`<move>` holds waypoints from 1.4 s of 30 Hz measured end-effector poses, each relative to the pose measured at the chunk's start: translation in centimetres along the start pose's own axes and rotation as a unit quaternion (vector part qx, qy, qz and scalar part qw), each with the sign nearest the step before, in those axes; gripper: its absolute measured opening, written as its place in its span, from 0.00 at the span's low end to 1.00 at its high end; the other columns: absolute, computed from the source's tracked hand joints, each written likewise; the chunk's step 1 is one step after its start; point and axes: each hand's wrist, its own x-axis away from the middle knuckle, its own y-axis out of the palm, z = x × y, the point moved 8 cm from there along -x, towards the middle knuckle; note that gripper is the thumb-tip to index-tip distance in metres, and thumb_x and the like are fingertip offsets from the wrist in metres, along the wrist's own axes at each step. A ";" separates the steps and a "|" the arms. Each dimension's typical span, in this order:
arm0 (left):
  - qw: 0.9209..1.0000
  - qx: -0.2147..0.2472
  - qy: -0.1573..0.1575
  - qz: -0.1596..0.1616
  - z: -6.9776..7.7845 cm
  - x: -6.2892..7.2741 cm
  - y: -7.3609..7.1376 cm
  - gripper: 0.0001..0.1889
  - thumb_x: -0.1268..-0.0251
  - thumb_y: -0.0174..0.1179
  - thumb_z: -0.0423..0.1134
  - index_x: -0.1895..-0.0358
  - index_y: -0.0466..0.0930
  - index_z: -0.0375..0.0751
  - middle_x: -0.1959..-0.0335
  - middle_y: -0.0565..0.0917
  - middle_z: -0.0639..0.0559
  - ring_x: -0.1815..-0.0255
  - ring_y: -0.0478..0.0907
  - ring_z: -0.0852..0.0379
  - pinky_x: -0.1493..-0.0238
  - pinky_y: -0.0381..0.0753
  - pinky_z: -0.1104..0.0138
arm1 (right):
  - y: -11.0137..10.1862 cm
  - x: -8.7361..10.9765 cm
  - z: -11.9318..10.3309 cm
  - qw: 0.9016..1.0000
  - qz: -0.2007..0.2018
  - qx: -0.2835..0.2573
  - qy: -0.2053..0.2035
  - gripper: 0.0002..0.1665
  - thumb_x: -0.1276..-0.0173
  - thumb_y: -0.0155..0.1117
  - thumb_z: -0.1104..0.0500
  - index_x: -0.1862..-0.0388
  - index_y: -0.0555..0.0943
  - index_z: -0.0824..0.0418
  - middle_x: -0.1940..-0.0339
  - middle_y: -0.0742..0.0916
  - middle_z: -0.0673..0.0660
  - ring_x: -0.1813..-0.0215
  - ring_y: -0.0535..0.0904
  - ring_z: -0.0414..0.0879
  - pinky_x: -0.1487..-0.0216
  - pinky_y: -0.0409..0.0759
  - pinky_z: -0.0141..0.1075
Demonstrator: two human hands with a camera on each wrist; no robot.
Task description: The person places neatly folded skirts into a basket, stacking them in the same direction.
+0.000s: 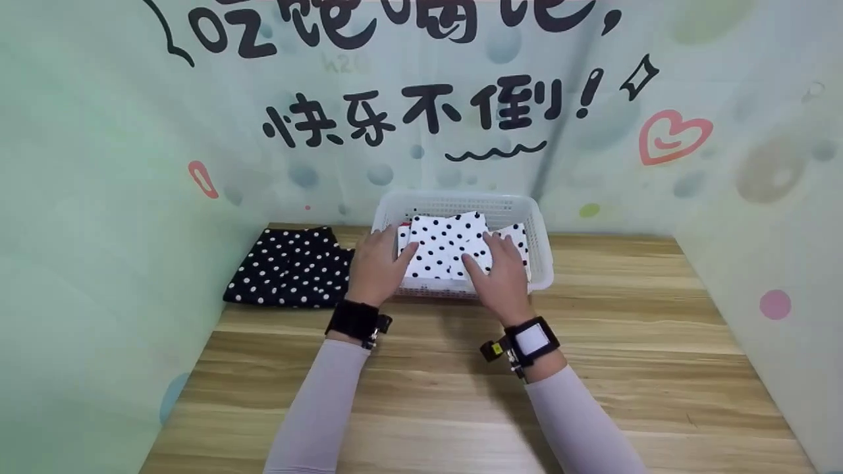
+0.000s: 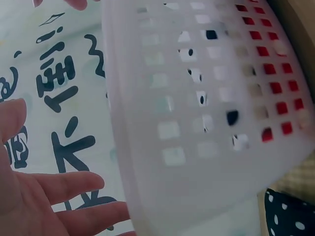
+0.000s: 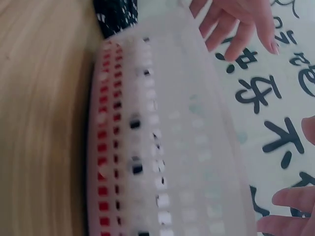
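A white plastic basket point(image 1: 541, 263) with perforated walls stands on the table at the back wall. In it lies folded white cloth with black dots point(image 1: 448, 250); red material point(image 2: 275, 88) shows through the lower wall holes in the left wrist view. My left hand point(image 1: 379, 266) is at the basket's left end, its fingers loosely extended and holding nothing. At the right, my right hand point(image 1: 506, 276) reaches over the front rim with fingers spread near the white cloth. Whether its fingertips touch the cloth, I cannot tell.
A folded black cloth with white dots point(image 1: 290, 270) lies left of the basket, close to my left hand. The wooden tabletop point(image 1: 435, 395) extends toward me. Printed wall sheets point(image 1: 593, 191) enclose the back and both sides.
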 end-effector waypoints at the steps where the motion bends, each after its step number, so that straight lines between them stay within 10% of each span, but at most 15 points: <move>1: 1.000 0.004 -0.001 0.000 -0.3 0.2 0.0 0.40 0.20 0.49 0.66 0.21 0.67 0.36 0.27 0.78 0.35 0.22 0.70 0.36 0.15 0.60 0.46 | 0.4 0.3 -0.3 1.000 0.000 0.000 -0.006 0.43 0.24 0.62 0.37 0.21 0.72 0.64 0.19 0.71 0.71 0.14 0.58 0.68 0.14 0.56 0.63; 6: 0.999 0.030 -0.018 0.009 -2.1 1.0 -0.8 0.40 0.21 0.53 0.65 0.24 0.71 0.34 0.30 0.80 0.34 0.27 0.74 0.36 0.22 0.71 0.45 | 2.0 2.4 -3.1 0.995 0.049 -0.030 -0.079 0.39 0.27 0.67 0.45 0.25 0.75 0.65 0.22 0.76 0.70 0.16 0.63 0.68 0.16 0.61 0.63; 14: 0.991 0.065 -0.088 0.084 -7.7 2.1 -5.1 0.35 0.21 0.56 0.58 0.25 0.72 0.35 0.26 0.77 0.32 0.23 0.71 0.34 0.19 0.66 0.42 | 6.7 6.2 -10.4 0.958 0.106 -0.162 -0.214 0.30 0.34 0.72 0.66 0.33 0.79 0.70 0.33 0.85 0.68 0.26 0.78 0.64 0.21 0.74 0.52; 22: 0.973 0.116 -0.144 0.140 -12.8 3.7 -7.2 0.26 0.22 0.62 0.46 0.29 0.76 0.37 0.34 0.83 0.36 0.30 0.78 0.37 0.26 0.75 0.46 | 13.5 7.5 -12.0 0.982 -0.031 -0.178 -0.062 0.30 0.34 0.75 0.60 0.33 0.81 0.64 0.33 0.86 0.61 0.31 0.83 0.54 0.28 0.82 0.46; 28: 0.965 0.086 -0.197 0.151 -16.2 4.7 -9.6 0.24 0.22 0.60 0.41 0.28 0.75 0.36 0.31 0.81 0.35 0.28 0.76 0.37 0.23 0.71 0.45 | 17.3 7.9 -11.6 0.977 -0.091 -0.182 0.057 0.33 0.34 0.74 0.57 0.31 0.79 0.65 0.32 0.85 0.62 0.30 0.81 0.57 0.27 0.79 0.50; 35: 0.929 0.099 -0.274 0.230 -21.1 6.4 -12.4 0.19 0.23 0.59 0.39 0.34 0.81 0.37 0.36 0.85 0.39 0.30 0.79 0.41 0.26 0.75 0.50 | 20.4 7.6 -8.5 0.920 -0.111 -0.314 0.207 0.37 0.31 0.70 0.60 0.26 0.73 0.70 0.30 0.82 0.68 0.31 0.80 0.58 0.30 0.82 0.48; 42: 0.925 0.119 -0.326 0.154 -23.9 6.4 -11.2 0.29 0.21 0.57 0.41 0.21 0.68 0.37 0.21 0.73 0.37 0.19 0.67 0.39 0.18 0.67 0.47 | 21.7 6.6 -6.7 0.869 -0.142 -0.420 0.220 0.38 0.29 0.67 0.63 0.24 0.68 0.75 0.28 0.79 0.73 0.42 0.85 0.57 0.43 0.88 0.40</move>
